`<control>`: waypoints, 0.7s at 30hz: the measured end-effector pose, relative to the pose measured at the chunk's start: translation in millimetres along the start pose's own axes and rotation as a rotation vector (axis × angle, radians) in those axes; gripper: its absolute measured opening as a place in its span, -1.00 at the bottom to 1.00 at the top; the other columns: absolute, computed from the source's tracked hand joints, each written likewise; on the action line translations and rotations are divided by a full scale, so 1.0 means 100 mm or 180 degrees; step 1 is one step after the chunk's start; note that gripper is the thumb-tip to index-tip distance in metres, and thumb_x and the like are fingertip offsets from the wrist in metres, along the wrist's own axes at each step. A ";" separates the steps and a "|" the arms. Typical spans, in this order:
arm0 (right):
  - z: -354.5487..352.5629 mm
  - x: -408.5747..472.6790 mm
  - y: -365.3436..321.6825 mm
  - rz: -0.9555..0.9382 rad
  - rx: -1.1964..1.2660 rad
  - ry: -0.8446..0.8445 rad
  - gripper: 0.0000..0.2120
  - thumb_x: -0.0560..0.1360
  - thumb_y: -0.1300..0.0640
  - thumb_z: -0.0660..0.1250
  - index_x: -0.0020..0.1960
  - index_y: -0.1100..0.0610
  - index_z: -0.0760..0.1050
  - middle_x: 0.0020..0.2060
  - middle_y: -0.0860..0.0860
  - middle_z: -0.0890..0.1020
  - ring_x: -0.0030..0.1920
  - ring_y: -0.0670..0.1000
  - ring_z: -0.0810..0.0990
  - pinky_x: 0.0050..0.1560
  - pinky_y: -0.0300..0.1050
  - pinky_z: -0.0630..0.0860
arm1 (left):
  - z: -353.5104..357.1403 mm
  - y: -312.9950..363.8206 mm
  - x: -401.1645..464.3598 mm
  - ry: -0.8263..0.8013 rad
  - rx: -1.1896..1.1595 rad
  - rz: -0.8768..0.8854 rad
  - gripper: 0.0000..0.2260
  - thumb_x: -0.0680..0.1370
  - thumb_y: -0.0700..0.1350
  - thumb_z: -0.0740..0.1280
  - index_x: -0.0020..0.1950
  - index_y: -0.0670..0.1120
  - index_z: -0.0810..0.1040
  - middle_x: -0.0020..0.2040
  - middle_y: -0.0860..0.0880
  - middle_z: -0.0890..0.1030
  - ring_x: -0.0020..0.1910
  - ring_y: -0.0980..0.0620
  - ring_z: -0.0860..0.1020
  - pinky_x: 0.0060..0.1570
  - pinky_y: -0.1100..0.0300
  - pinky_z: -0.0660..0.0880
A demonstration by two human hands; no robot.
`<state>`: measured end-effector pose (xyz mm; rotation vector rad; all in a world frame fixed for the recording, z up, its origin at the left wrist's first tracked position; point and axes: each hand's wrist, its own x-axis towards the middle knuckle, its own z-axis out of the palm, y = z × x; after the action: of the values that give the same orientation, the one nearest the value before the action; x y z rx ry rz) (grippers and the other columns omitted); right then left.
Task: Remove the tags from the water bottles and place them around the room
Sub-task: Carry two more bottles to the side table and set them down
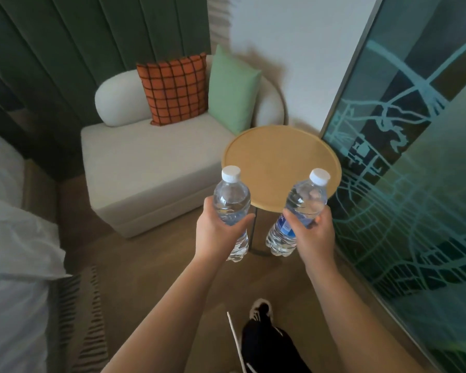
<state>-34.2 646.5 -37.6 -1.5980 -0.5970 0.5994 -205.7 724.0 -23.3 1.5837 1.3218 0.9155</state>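
My left hand [215,232] grips a clear water bottle [230,195] with a white cap around its middle, held nearly upright. My right hand [311,232] grips a second clear bottle [306,197] with a white cap, tilted to the right; a blue label shows below my thumb. Both bottles hang in the air just in front of the near edge of a round wooden side table [280,146]. I see no tag on either bottle neck.
A cream armchair [145,162] with an orange checked cushion [175,88] and a green cushion [233,90] stands left of the table. A patterned glass panel [414,162] runs along the right. White bedding [14,251] lies at the left. My shoe [261,310] is on the wooden floor.
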 end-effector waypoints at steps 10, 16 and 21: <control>0.54 1.76 0.35 0.0274 0.0076 0.0389 -0.50 0.26 -0.07 0.53 0.14 -0.14 0.44 -0.03 -0.16 0.63 -0.05 -0.20 0.63 0.02 -0.06 0.60 | 0.78 -0.08 1.97 -0.0378 0.0179 -0.0093 -0.42 0.27 0.15 0.58 0.16 0.06 0.41 0.01 0.13 0.58 0.00 0.10 0.58 -0.06 0.16 0.53; 0.77 3.01 0.24 0.0354 -0.0064 0.0722 -0.56 0.34 0.01 0.53 0.12 -0.21 0.40 -0.02 -0.18 0.61 -0.03 -0.20 0.61 -0.12 -0.30 0.49 | 1.41 0.24 3.40 -0.0826 0.0400 -0.0051 -0.27 0.16 0.29 0.52 0.22 0.01 0.41 0.07 0.06 0.59 0.04 0.04 0.58 0.04 0.04 0.54; 0.83 3.82 0.19 0.0522 -0.0107 0.0715 -0.49 0.35 0.06 0.52 0.24 -0.06 0.41 0.03 -0.13 0.62 -0.02 -0.17 0.62 -0.08 -0.25 0.51 | 1.96 0.38 4.25 -0.1456 0.0265 -0.0098 -0.37 0.28 0.11 0.58 0.25 0.00 0.41 0.08 0.06 0.60 0.05 0.08 0.59 0.02 0.17 0.51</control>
<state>189.0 965.3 -80.7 -1.7292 -0.3125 0.5230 60.5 1109.2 -54.9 1.7044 1.0636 0.4434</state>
